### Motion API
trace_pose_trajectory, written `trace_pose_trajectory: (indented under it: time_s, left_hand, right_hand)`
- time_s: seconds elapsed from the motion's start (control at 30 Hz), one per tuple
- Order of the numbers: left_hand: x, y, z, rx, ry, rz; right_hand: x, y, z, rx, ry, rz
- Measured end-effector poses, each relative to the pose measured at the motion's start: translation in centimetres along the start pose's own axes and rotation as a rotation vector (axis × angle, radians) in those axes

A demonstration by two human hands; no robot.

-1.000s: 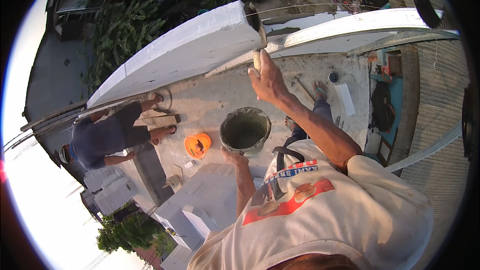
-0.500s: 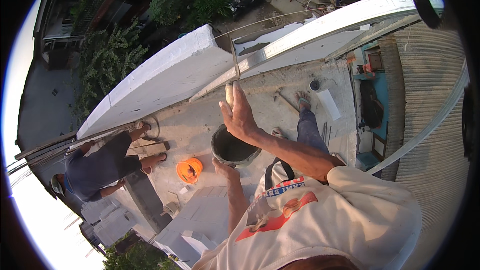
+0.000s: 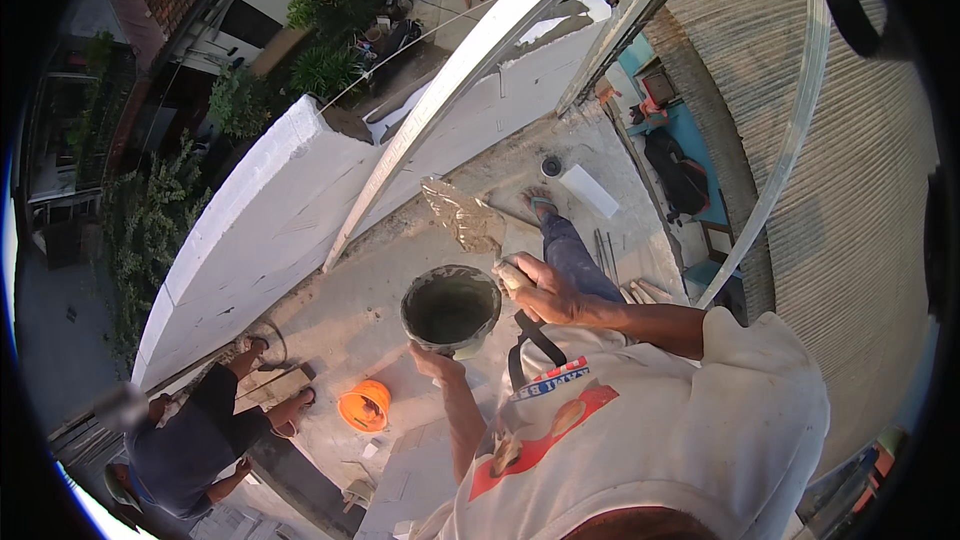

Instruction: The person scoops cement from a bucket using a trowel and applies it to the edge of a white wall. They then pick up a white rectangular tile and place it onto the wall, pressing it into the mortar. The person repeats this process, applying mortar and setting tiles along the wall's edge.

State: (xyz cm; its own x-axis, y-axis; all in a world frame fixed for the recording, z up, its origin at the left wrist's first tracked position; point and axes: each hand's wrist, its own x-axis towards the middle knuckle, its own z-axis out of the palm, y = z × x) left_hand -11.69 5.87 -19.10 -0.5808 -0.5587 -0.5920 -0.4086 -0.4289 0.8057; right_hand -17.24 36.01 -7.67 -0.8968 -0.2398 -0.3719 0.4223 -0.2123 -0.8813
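Note:
My left hand (image 3: 437,365) grips the near rim of a round black mortar bucket (image 3: 408,312) with wet grey mortar (image 3: 450,308) inside. In my right hand (image 3: 550,292) is the handle of a trowel (image 3: 465,218), my fingers wrapped round it. Its broad blade is smeared with mortar and points away from me, beyond the bucket and apart from it. Ahead stands a wall of white blocks (image 3: 265,215), with grey mortar on a lower stretch of its top (image 3: 345,123).
A long pale metal bar (image 3: 425,120) leans across the wall. At left, a co-worker (image 3: 195,440) bends near planks (image 3: 270,390). An orange bucket (image 3: 363,406) stands on the floor. A dark cup (image 3: 551,166) and white board (image 3: 590,190) lie near my foot (image 3: 540,203). Corrugated roofing (image 3: 860,180) is at right.
My right hand has drawn back from the wall top toward me, right of the bucket, bringing the trowel blade down from the wall. The bucket stays in my left hand. The view has turned.

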Motion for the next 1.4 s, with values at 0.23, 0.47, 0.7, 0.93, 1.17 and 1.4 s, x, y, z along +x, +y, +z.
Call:
trace_pose_trajectory:
  time_s: [0.23,0.47,0.7,0.93,1.17,1.4]
  left_hand:
    - [-0.5,-1.8,0.3,-0.015,0.034,-0.122]
    - [-1.7,-1.5,1.0,0.027,0.027,-0.166]
    - [-4.9,-2.2,6.3,0.027,0.109,-0.117]
    - [-6.2,-3.5,8.8,-0.079,0.102,-0.077]
    - [-4.8,-5.4,8.5,-0.095,0.176,-0.051]
    - [-7.3,-10.0,7.1,-0.191,0.444,-0.166]
  right_hand:
    - [2.7,-6.9,-11.3,0.14,0.432,0.021]
    - [14.0,-16.4,-17.8,-0.121,0.243,0.129]
    - [21.0,-19.9,-22.9,-0.499,0.151,0.307]
    - [22.6,-16.5,-25.0,-1.606,0.191,-0.319]
    - [21.0,-14.6,-24.2,-2.074,0.231,-0.379]
    - [19.2,-17.8,-26.1,-1.447,0.27,-0.202]
